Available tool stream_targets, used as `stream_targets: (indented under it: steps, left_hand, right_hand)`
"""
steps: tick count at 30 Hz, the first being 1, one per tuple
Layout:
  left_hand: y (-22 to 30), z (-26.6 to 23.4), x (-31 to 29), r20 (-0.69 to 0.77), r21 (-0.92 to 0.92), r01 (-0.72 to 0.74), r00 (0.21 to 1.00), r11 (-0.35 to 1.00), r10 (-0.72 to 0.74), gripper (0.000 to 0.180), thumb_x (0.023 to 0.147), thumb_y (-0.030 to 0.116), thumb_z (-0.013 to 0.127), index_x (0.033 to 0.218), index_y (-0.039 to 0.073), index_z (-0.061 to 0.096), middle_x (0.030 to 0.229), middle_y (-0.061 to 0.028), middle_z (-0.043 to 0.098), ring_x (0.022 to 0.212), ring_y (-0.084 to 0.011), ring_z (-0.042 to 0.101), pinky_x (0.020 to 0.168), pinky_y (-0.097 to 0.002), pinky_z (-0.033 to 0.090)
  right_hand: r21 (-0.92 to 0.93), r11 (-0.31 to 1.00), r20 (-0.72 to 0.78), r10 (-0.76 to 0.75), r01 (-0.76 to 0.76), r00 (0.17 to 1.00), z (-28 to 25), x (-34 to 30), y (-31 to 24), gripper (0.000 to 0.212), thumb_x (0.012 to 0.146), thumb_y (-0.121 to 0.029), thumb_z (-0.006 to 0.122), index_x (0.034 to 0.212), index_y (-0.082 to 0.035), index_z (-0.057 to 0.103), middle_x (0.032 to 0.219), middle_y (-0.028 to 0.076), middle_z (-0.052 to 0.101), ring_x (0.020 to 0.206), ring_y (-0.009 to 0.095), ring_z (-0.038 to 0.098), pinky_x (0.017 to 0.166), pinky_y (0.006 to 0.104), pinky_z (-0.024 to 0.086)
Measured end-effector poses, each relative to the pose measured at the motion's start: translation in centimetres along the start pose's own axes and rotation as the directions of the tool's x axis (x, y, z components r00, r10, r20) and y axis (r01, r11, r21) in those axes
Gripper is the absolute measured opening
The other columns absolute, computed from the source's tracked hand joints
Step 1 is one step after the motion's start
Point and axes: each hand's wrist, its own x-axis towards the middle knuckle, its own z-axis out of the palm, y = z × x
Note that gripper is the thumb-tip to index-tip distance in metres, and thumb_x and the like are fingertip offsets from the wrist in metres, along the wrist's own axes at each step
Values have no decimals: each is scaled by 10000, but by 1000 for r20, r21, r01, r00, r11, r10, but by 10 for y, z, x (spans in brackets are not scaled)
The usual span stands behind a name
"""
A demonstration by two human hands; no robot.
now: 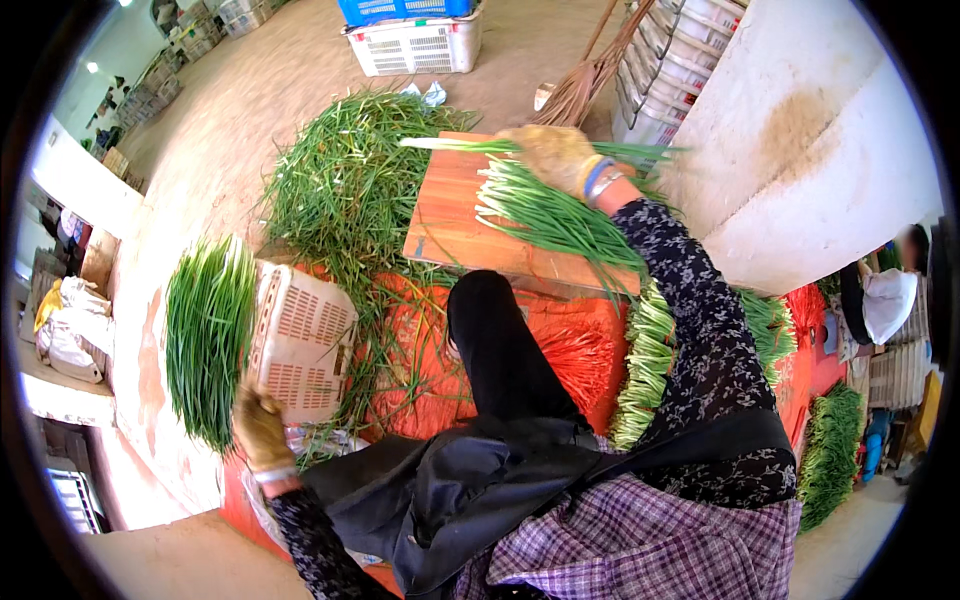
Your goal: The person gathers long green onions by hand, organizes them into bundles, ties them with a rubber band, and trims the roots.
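Above a wooden board (445, 205), my gloved right hand (553, 160) is closed around a small bunch of garlic chives (455, 144). Their pale stem ends point left and the green leaves trail right; the hand is slightly blurred. Beneath it, a larger pile of garlic chives (540, 215) lies on the board, white ends to the left. My gloved left hand (262, 430) is low at the left, fingers loosely apart, beside a white plastic crate (305, 340). Close to its fingertips, a thick row of garlic chives (208, 340) lies along the crate.
A heap of loose green leaves (345, 185) spreads left of the board. Red ties (575, 365) and a row of bundled chives (642, 370) lie on red sheeting. A twig broom (590, 85), stacked crates (665, 65) and a white wall (810, 150) bound the right; another crate (415, 45) stands ahead.
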Motion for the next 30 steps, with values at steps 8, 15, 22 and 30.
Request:
stream_targets:
  steps: [8, 15, 22, 30]
  left_hand:
    - [-149, -92, -52, 28, -117, 475, 879, 872, -476, 433, 892, 355, 584, 1138, -1, 603, 847, -67, 652, 644, -155, 555, 595, -298, 456]
    - [-149, -69, -75, -100, -82, 541, 831, 837, -547, 410, 893, 345, 591, 1132, 13, 608, 836, -58, 656, 645, -166, 573, 606, -325, 479]
    - [-143, -89, -99, -97, -153, 534, 829, 832, -550, 366, 931, 313, 513, 1130, 24, 614, 860, -60, 662, 670, -166, 583, 615, -313, 485]
    - [-4, -181, -157, -502, 19, -107, 859, 994, 102, 354, 955, 279, 552, 1126, -25, 614, 899, -103, 674, 699, -169, 621, 626, -285, 515]
  right_hand:
    - [-122, 942, 367, 335, -312, 868, 95, -47, 67, 401, 928, -305, 545, 1292, -135, 544, 1096, 134, 654, 1024, 293, 632, 846, 410, 514]
    - [-93, 928, 479, 360, -361, 800, 126, -38, 63, 520, 908, -409, 513, 1338, -117, 498, 1244, 164, 585, 1138, 304, 573, 958, 438, 442]
    - [-126, 931, 422, 362, -342, 831, 170, -6, 17, 303, 915, -329, 512, 1056, -97, 645, 1033, 149, 667, 924, 312, 653, 768, 445, 519]
    - [-299, 948, 260, 193, -111, 946, 179, -11, 7, 440, 946, -352, 502, 1281, -70, 543, 1239, 162, 586, 1141, 314, 560, 970, 409, 435]
